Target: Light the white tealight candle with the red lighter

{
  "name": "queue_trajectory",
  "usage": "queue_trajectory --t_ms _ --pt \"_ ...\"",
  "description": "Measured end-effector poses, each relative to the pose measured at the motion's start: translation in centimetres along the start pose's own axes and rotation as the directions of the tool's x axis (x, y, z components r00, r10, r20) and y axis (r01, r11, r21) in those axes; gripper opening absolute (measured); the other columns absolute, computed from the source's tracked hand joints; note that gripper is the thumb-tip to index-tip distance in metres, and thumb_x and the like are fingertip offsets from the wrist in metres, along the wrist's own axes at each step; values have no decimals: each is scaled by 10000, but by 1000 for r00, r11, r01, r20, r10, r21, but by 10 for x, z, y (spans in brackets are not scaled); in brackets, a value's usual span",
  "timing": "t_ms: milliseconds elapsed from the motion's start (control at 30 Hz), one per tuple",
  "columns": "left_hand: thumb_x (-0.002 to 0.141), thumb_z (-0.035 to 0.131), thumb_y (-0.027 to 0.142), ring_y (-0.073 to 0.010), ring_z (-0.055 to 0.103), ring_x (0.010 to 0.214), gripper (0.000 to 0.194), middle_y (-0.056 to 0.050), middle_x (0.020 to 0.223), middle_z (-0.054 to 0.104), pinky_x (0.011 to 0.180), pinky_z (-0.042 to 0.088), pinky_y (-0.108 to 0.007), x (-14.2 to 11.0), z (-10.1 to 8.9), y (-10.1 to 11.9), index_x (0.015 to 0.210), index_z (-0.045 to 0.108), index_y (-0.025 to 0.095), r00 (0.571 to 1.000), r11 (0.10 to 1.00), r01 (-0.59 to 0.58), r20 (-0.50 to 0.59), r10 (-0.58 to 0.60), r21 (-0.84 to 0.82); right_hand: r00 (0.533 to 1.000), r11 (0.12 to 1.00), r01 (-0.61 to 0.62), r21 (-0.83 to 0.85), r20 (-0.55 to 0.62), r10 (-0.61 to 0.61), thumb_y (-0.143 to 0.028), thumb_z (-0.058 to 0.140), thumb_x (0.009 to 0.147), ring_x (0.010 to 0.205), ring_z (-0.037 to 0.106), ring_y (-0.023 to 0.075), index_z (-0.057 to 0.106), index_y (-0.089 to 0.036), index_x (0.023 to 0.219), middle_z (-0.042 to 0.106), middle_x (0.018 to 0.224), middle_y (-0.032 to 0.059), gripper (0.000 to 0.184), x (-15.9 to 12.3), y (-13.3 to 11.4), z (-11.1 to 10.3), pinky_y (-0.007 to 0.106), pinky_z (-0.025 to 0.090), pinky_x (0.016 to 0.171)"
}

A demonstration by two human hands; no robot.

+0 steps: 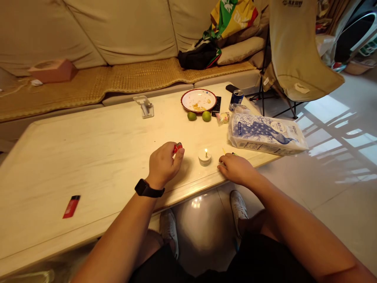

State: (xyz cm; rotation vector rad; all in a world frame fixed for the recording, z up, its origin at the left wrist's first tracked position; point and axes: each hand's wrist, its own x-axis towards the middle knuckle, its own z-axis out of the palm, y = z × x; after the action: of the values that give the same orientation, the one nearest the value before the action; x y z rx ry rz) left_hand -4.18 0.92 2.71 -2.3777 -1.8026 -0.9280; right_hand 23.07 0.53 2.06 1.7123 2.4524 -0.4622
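Ahead of hands, pale stone tabletop (pixel 88 165) stretching before beige sofa (pixel 123 27); folding chair (pixel 297 51) standing beyond right hand on tiled floor (pixel 338 212). Farther ahead, plate (pixel 198 100), two limes (pixel 199 116), drink can (pixel 237 98) sitting on tabletop, tissue pack (pixel 266 133) lying beyond right hand. Second red lighter (pixel 71 206) lying well left of left hand. Left hand (pixel 163 165) clenching red lighter (pixel 178 147). Between hands, lit tea-light candle (pixel 204 156) burning, flame upright. Right hand (pixel 235 169) resting on tabletop beside thin yellow stick (pixel 223 150); grip cannot be told.
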Motion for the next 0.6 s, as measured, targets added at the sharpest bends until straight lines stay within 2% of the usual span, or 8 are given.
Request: queue_trajectory --t_ms 600 --pt "967 437 426 -177 504 635 288 -32 714 589 597 345 -316 0 1 3 817 538 201 1000 1000 7 28 -7 23 999 1000 -19 -7 26 19 -416 448 971 1011 627 244 659 -208 1116 668 1115 101 330 -2 -2 -4 320 426 817"
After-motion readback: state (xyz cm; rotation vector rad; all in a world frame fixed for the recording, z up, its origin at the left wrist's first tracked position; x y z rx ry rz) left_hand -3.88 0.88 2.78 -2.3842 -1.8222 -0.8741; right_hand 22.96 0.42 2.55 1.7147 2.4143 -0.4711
